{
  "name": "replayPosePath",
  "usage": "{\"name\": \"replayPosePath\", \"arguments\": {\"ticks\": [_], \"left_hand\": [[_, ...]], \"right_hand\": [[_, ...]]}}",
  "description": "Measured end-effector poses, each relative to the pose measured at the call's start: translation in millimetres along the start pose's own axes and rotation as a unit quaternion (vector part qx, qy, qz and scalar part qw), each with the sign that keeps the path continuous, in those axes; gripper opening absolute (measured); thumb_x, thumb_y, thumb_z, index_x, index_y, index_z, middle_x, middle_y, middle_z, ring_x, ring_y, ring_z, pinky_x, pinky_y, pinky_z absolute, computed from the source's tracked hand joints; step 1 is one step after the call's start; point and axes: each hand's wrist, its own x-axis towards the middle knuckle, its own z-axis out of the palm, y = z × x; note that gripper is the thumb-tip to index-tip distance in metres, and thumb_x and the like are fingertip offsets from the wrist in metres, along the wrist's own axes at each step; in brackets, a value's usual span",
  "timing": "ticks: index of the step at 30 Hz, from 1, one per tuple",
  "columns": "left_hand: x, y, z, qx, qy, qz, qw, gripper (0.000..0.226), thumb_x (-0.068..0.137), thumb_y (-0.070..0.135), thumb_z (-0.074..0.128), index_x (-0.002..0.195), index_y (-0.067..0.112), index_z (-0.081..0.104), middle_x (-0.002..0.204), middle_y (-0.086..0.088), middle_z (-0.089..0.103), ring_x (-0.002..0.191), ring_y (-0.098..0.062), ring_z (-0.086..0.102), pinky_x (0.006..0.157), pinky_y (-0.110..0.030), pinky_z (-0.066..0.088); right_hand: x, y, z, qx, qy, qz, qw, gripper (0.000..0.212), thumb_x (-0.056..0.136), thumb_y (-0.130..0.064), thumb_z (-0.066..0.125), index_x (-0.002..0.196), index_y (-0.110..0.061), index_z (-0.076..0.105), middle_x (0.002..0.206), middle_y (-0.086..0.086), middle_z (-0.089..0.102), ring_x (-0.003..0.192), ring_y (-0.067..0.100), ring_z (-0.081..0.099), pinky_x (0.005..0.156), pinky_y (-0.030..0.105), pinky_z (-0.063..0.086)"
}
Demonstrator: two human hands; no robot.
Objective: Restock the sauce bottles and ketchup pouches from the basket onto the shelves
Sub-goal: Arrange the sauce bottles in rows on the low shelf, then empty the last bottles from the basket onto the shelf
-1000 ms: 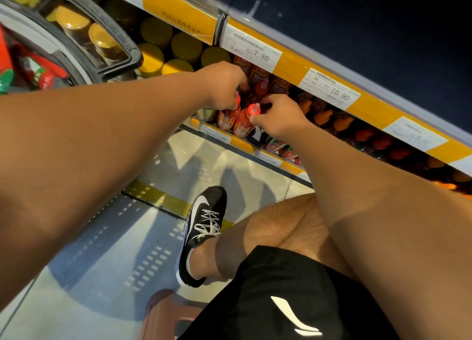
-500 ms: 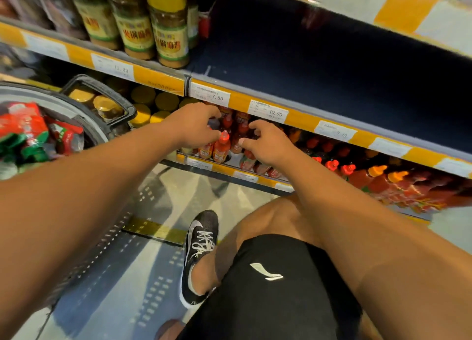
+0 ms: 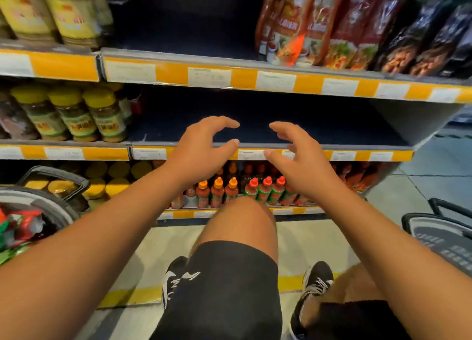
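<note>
Hands raised side by side before the dark middle shelf (image 3: 319, 125), both holding nothing. Left hand (image 3: 201, 148) with fingers loosely curved and thumb spread, as if cupped round air; right hand (image 3: 298, 155) likewise, relaxed and half open. Below the wrists, on the bottom shelf (image 3: 288, 211), rows of slim plastic sauce bottles (image 3: 232, 191): red contents, conical nozzle caps, orange on the left group, red on the green-labelled group to the right. At the far left, a dark round-rimmed basket (image 3: 38, 199) with crinkled glossy red and green ketchup pouches (image 3: 20, 227), blurred, perhaps piled loosely. Squat yellow-lidded jars (image 3: 104, 114) on the left of the middle shelf. Shiny stand-up pouches (image 3: 293, 25) upright on the top shelf. Yellow-and-white label strips (image 3: 255, 80) along every shelf edge.
</note>
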Motion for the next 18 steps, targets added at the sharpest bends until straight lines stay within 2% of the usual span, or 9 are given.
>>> {"name": "replayPosePath", "arguments": {"ticks": [4, 9, 11, 15, 18], "left_hand": [[9.1, 75.8, 29.7, -0.046, -0.036, 0.078, 0.995, 0.04, 0.1, 0.046, 0.06, 0.139, 0.039, 0.057, 0.143, 0.023, 0.052, 0.124, 0.01, 0.04, 0.107, -0.021, 0.036], [11.7, 164.8, 88.1, -0.08, -0.102, 0.177, 0.975, 0.045, 0.1, 0.046, 0.06, 0.143, 0.037, 0.054, 0.145, 0.021, 0.052, 0.129, 0.007, 0.043, 0.104, -0.015, 0.033], [8.6, 197.9, 117.5, -0.088, -0.13, 0.215, 0.964, 0.045, 0.1, 0.046, 0.06, 0.144, 0.034, 0.054, 0.143, 0.019, 0.053, 0.13, 0.003, 0.046, 0.106, -0.02, 0.038], [-2.8, 255.9, 182.7, -0.091, -0.213, 0.274, 0.934, 0.052, 0.097, 0.05, 0.055, 0.146, 0.031, 0.051, 0.135, 0.011, 0.058, 0.121, -0.01, 0.056, 0.102, -0.033, 0.047], [-17.5, 288.3, 231.6, -0.065, -0.258, 0.321, 0.909, 0.052, 0.101, 0.048, 0.057, 0.149, 0.029, 0.049, 0.136, 0.013, 0.054, 0.123, -0.006, 0.05, 0.094, -0.015, 0.038]], "right_hand": [[-48.8, 18.6, -77.2, 0.022, 0.083, 0.02, 0.996, 0.052, 0.097, -0.033, 0.068, 0.146, -0.036, 0.05, 0.143, -0.019, 0.051, 0.134, -0.002, 0.046, 0.113, 0.036, 0.044], [-131.8, 55.8, -158.2, 0.01, 0.191, 0.067, 0.979, 0.054, 0.096, -0.028, 0.07, 0.147, -0.034, 0.051, 0.144, -0.017, 0.054, 0.136, 0.001, 0.048, 0.112, 0.039, 0.045], [-168.5, 73.2, -182.7, -0.014, 0.221, 0.102, 0.97, 0.056, 0.096, -0.029, 0.071, 0.147, -0.035, 0.05, 0.145, -0.017, 0.054, 0.136, 0.005, 0.049, 0.11, 0.04, 0.047], [-246.0, 109.5, -220.0, -0.062, 0.283, 0.176, 0.941, 0.058, 0.093, -0.025, 0.073, 0.147, -0.03, 0.052, 0.144, -0.011, 0.056, 0.133, 0.006, 0.052, 0.111, 0.029, 0.041], [-302.6, 146.8, -236.6, -0.094, 0.301, 0.248, 0.916, 0.055, 0.093, -0.028, 0.073, 0.145, -0.026, 0.054, 0.142, -0.008, 0.057, 0.129, 0.009, 0.053, 0.11, 0.033, 0.043]]}}
